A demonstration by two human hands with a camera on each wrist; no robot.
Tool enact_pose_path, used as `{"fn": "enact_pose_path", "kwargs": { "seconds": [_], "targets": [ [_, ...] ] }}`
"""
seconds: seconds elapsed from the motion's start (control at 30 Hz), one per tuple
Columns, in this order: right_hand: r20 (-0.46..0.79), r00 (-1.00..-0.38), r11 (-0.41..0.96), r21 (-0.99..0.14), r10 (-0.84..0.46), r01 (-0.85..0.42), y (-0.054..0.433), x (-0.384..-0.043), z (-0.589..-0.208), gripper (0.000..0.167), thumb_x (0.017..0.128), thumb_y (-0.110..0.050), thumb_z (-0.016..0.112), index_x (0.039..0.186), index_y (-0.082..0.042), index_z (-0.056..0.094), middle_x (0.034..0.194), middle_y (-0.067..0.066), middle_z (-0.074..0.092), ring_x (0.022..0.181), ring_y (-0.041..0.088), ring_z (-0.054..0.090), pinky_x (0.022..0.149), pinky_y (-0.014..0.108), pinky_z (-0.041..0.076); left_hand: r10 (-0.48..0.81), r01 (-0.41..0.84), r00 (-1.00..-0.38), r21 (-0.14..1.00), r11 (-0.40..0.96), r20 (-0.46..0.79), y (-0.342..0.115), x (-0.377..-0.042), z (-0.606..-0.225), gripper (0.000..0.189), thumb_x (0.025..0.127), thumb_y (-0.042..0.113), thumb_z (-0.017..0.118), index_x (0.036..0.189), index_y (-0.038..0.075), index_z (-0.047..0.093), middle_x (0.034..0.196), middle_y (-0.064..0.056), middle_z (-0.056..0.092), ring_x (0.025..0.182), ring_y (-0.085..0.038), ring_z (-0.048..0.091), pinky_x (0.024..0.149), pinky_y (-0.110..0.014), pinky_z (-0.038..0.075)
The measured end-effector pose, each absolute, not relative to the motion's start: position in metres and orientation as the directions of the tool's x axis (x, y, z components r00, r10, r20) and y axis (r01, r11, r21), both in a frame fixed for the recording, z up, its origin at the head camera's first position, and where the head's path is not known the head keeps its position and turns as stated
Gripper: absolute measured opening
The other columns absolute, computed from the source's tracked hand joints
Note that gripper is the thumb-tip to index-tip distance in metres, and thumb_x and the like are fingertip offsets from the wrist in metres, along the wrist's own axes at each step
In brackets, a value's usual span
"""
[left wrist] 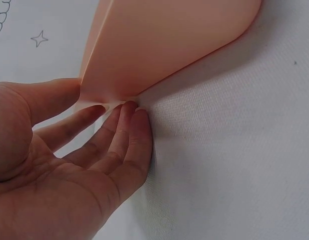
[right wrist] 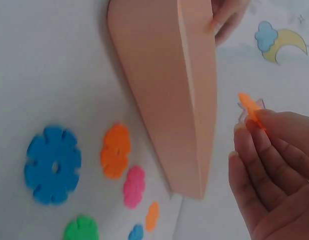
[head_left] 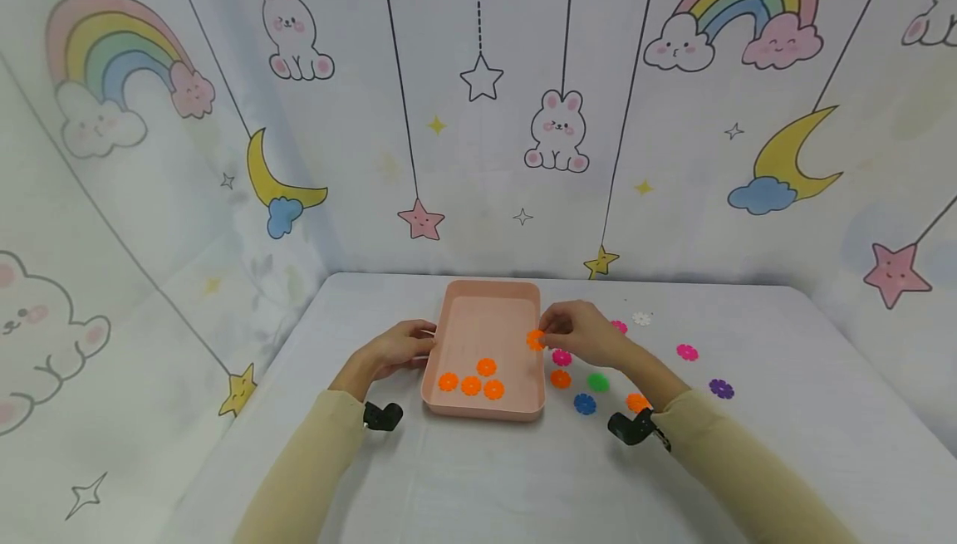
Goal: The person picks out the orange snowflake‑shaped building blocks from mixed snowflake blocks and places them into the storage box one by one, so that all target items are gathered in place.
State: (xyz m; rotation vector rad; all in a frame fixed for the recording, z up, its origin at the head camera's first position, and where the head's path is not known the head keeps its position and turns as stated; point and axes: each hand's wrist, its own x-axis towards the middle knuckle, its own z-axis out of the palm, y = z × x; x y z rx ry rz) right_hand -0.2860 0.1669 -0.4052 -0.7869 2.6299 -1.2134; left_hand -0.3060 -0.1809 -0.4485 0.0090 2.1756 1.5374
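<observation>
My right hand [head_left: 586, 335] pinches an orange flower-shaped disc [head_left: 535, 340] between thumb and fingertips, over the right rim of a pink tray [head_left: 486, 311]. In the right wrist view that disc [right wrist: 251, 108] is seen nearly edge-on. My left hand [head_left: 404, 346] holds the left side of the tray. The left wrist view shows its thumb at the rim of the tray wall [left wrist: 159, 45] and its fingertips low by the base. Several orange discs [head_left: 471, 386] lie grouped in the near part of the tray.
Right of the tray, loose discs are scattered on the white cloth: blue [head_left: 586, 404], green [head_left: 598, 382], orange [head_left: 561, 379], pink [head_left: 687, 352], purple [head_left: 721, 389] and white [head_left: 641, 319]. A patterned curtain [head_left: 478, 154] stands behind the table.
</observation>
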Motion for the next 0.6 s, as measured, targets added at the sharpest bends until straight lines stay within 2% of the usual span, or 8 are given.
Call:
{"fn": "enact_pose_path", "kwargs": {
  "seconds": [0.17, 0.4, 0.6],
  "targets": [
    [0.099, -0.83, 0.53, -0.727, -0.548, -0.436, 0.146, -0.29, -0.412, 0.007, 0.093, -0.005, 0.073, 0.098, -0.007, 0.068, 0.09, 0.0, 0.07, 0.083, 0.015, 0.066, 0.078, 0.027, 0.06, 0.262, -0.267, -0.888, 0.888, 0.375, -0.378, -0.181, -0.305, -0.449, 0.05, 0.106, 0.015, 0.056, 0.151, 0.0, 0.042, 0.142, -0.021, 0.054, 0.116, -0.028, 0.062, 0.106, -0.046, 0.051],
    [0.058, -0.831, 0.581, -0.688, -0.553, -0.435, 0.123, -0.295, -0.426, 0.008, 0.091, -0.003, 0.075, 0.095, -0.006, 0.069, 0.087, -0.001, 0.068, 0.081, 0.014, 0.063, 0.076, 0.026, 0.059, 0.265, -0.265, -0.887, 0.888, 0.376, -0.377, -0.182, -0.305, -0.45, 0.049, 0.106, 0.016, 0.056, 0.15, 0.0, 0.043, 0.142, -0.02, 0.054, 0.118, -0.028, 0.061, 0.106, -0.045, 0.051],
    [0.023, -0.841, 0.636, -0.644, -0.54, -0.425, 0.112, -0.3, -0.436, 0.009, 0.09, 0.0, 0.076, 0.096, -0.006, 0.071, 0.087, -0.001, 0.068, 0.082, 0.015, 0.062, 0.08, 0.029, 0.059, 0.27, -0.257, -0.889, 0.891, 0.374, -0.37, -0.183, -0.305, -0.449, 0.049, 0.106, 0.016, 0.057, 0.15, 0.0, 0.044, 0.141, -0.02, 0.055, 0.117, -0.028, 0.062, 0.106, -0.046, 0.051]
  ]
}}
